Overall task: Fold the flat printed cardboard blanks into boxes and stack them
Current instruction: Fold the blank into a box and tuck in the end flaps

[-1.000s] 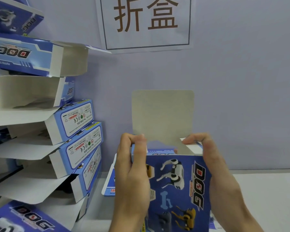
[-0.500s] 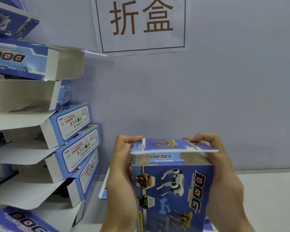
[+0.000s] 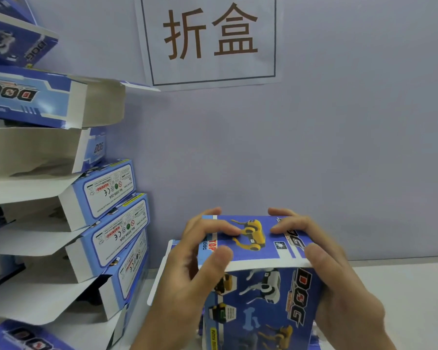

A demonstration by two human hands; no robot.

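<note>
Against lilac wall (image 3: 339, 147), we clasp the upright box (image 3: 263, 294) between left hand (image 3: 187, 274) and right hand (image 3: 339, 286), fingers curled over its closed top flap.

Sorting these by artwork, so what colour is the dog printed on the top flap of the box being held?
Yellow, on a blue ground, on the top flap between both hands; head view.
</note>
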